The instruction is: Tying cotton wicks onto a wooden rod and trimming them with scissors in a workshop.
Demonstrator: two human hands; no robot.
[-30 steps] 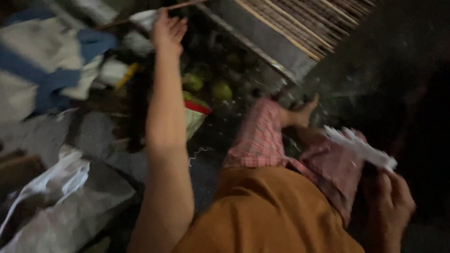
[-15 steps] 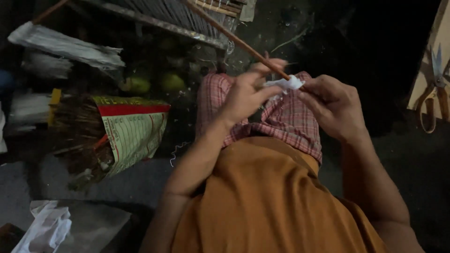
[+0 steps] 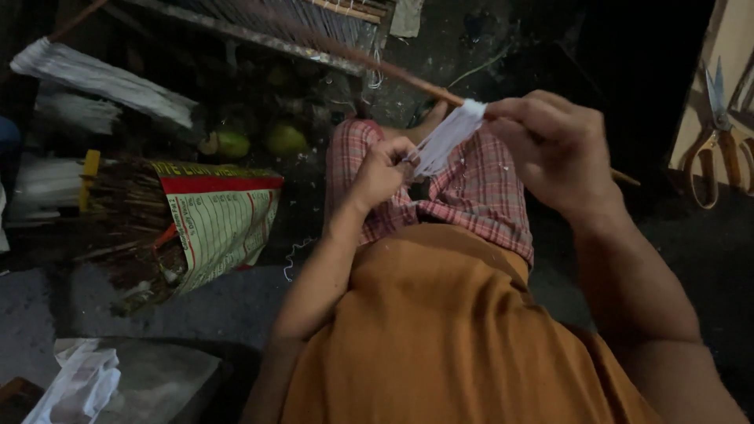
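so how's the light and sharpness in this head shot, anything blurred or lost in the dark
Head view: dim overall, with the upper right corner almost black. The left hand and right hand are slightly soft, as is the white strip stretched between them on the thin stick. The printed sack and the scissors read clearly enough. No glare.

Bare floor (image 3: 236, 306) lies open to my left. Beyond it a printed sack of twigs (image 3: 212, 224), 2 green fruits (image 3: 259, 141) and a slatted frame (image 3: 298, 23) crowd my reach. Scissors (image 3: 719, 133) block the right edge.
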